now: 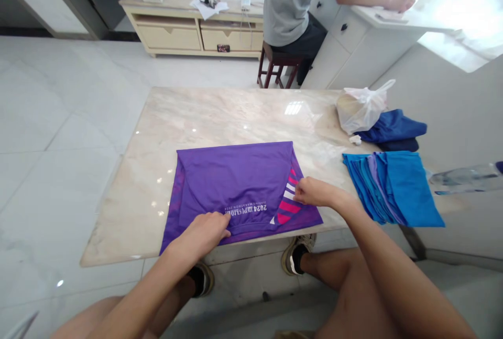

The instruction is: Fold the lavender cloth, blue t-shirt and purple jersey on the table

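A purple shirt [236, 176] with white lettering and a pink-and-white striped patch lies folded at the near edge of the marble-look table [220, 113]. On its lower left part, beside the lettering, rests my left hand [208, 231], its fingers bent down onto the cloth. Fingers curled, my right hand [312, 191] pinches the cloth at the striped patch near the shirt's right side. Right of the shirt, a stack of folded blue garments [412, 187] overhangs the table's right side.
A white plastic bag [359, 108] and dark blue cloth [393, 127] sit at the back right, with a clear bottle [467, 176] at the far right. Beyond the table, a person in a grey shirt [291, 3] sits on a stool [275, 64], near a low cabinet [168, 35].
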Tool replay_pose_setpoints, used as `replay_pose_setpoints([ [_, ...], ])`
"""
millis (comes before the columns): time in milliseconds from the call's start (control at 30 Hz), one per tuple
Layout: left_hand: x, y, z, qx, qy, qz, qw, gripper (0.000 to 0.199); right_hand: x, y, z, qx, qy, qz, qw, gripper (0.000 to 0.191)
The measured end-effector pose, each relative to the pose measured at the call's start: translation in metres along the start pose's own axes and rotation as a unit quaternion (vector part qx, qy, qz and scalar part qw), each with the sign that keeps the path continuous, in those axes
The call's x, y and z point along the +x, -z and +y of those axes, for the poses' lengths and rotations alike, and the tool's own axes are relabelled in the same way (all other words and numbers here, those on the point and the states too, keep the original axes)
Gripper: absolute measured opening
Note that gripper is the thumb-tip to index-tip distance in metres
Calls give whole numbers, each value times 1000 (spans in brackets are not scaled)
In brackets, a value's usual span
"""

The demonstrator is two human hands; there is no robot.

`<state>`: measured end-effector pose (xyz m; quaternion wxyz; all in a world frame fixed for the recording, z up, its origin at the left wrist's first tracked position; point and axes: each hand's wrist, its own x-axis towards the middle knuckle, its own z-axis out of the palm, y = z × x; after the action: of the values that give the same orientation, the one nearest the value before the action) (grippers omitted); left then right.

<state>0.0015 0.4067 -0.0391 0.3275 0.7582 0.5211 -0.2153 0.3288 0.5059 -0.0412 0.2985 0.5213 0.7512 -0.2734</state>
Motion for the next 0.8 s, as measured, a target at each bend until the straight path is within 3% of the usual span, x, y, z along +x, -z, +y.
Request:
replay_pose_setpoints([
  [67,4,2,-3,-9,12,10,1000,14,7,6,3,-67,-42,97,992,41],
  [133,6,4,-8,-20,32,22,999,10,16,10,2,-90,-74,146,982,46],
  [233,4,12,-21,-40,63,38,996,3,25,12,-5,-72,-86,154,982,47],
  [333,-4,22,-34,-43,81,34,995,11,27,11,-7,-42,-94,150,983,45],
  [433,-7,28,-30,-12,81,53,995,12,20,11,3,-24,-122,141,982,40],
  [500,-2,28,-11,9,76,108,991,9,13,12,14,-22,-149,148,977,41],
  [600,13,22,38,-3,37,176,984,19,4,16,27,4,-195,215,957,47],
  [700,32,10,96,-21,-28,189,981,26,-1,20,34,50,-225,299,926,50],
  [800,50,-2,144,-18,-67,182,981,35,-2,24,35,82,-236,334,909,49],
])
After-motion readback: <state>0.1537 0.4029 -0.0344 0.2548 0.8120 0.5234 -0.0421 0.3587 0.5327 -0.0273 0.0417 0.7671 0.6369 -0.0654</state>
